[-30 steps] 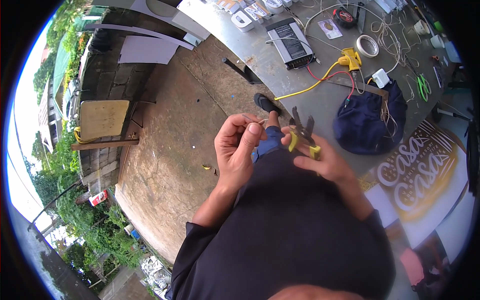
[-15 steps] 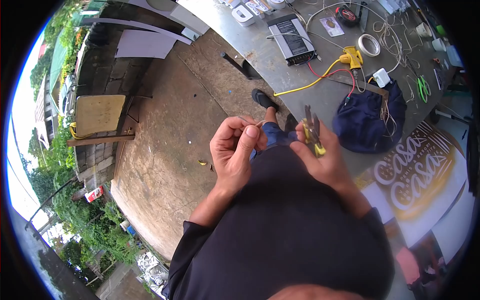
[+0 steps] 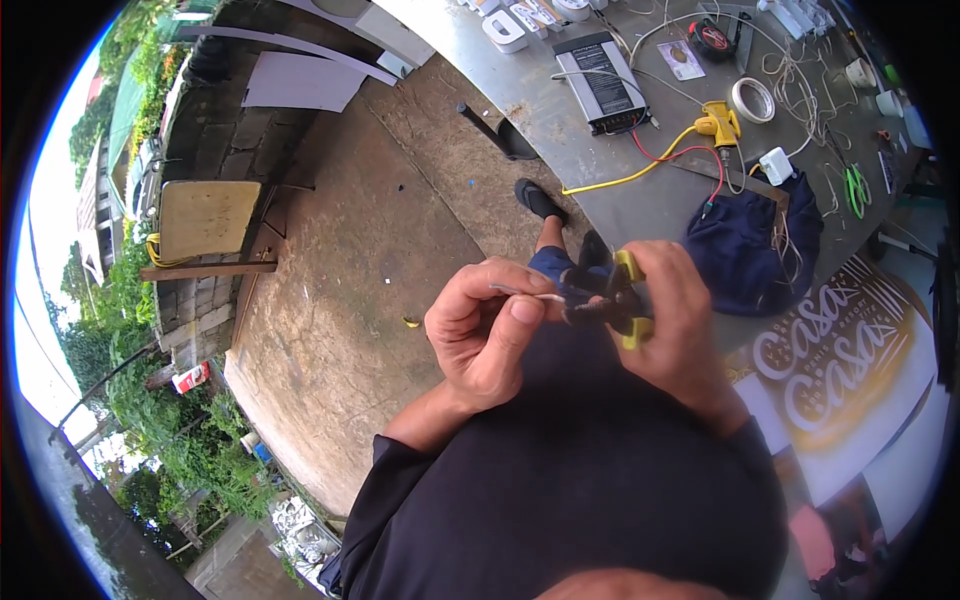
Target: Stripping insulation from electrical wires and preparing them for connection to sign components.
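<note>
Pliers with yellow-and-black handles sit clenched in the right hand, nose at a thin pale wire pinched in the left hand fingers, above the lap beside the worktop; wire end apparently not yet finished.

Counter: I saw a grey metal top curving across the upper right.
Black box: a ribbed unit lay flat on it, wires leaving its near end.
Yellow plug block: sat just right of the box, a yellow cable trailing off toward the counter's edge.
Tape roll: pale ring, near the plug block.
Dark blue cloth: I noted it bunched at the counter's near edge.
Green-handled cutters: lay further right.
Yellowish board: stood by the brick wall, left.
</note>
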A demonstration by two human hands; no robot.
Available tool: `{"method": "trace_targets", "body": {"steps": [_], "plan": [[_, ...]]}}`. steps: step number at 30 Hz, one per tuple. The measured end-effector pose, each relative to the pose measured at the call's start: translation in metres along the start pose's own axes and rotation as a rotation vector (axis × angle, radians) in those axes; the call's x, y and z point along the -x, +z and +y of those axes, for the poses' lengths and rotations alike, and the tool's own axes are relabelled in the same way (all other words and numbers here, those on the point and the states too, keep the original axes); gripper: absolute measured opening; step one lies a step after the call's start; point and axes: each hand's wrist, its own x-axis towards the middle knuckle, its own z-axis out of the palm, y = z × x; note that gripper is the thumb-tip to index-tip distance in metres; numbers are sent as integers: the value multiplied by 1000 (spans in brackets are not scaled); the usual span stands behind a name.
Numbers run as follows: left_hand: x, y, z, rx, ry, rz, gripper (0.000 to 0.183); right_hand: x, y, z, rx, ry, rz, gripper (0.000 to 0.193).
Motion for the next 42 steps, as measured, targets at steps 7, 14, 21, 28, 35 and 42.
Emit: {"method": "trace_targets", "body": {"steps": [7,14,21,28,35,42], "plan": [[-1,5,3,-151,58,-17,6,0,-4,-2,-39,26,-44,44],[2,7,1,-149,71,36,7,0,-3,-2,-75,22,-26,46],[3,4,-7,-131,99,38,11,1,-1,-2,-77,10,-11,50],[5,3,-10,-100,69,79,11,0,1,-1,-63,14,-22,52],[2,7,-10,-68,104,80,8,-1,0,-2,-74,54,-71,48],[-4,11,-4,-216,83,32,18,-6,-4,-10,-452,304,-245,21]]}}
